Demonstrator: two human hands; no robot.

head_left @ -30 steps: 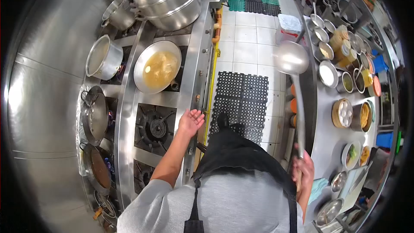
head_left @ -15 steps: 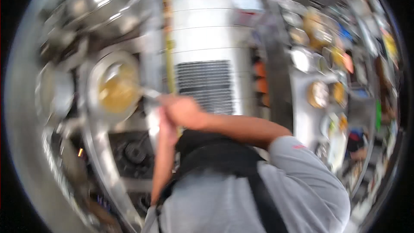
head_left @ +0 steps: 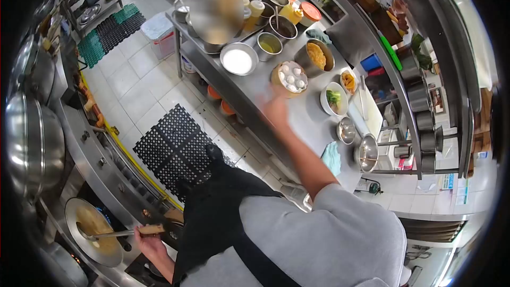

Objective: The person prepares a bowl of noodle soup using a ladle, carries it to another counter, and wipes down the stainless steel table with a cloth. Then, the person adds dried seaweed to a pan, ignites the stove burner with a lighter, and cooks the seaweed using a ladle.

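In the head view, my left hand [head_left: 150,243] is closed round the wooden-ended handle of a ladle [head_left: 122,233]. The ladle's bowl dips into yellowish-brown liquid in a wok [head_left: 71,213] on the stove. My right hand [head_left: 275,108], smeared by motion, is stretched over the front edge of the steel counter. Just beyond its fingers stands a round tan container [head_left: 281,86] with several white round pieces in it. Whether the fingers touch it cannot be made out. A steel pot [head_left: 328,64] with golden food and a white bowl [head_left: 325,107] with green vegetables are close by.
The steel counter [head_left: 313,127] also bears a bowl of white liquid [head_left: 237,59], sauce pots, a squeeze bottle [head_left: 255,9], a cloth [head_left: 331,158] and metal bowls. A shelf rack [head_left: 406,90] stands along its far side. Black mats [head_left: 175,143] lie on the tiled floor between stove and counter.
My view has swung toward the counter. Both hands were together by the ladle handle at the wok; my right hand has left it and reached out right. The left remains on the ladle.
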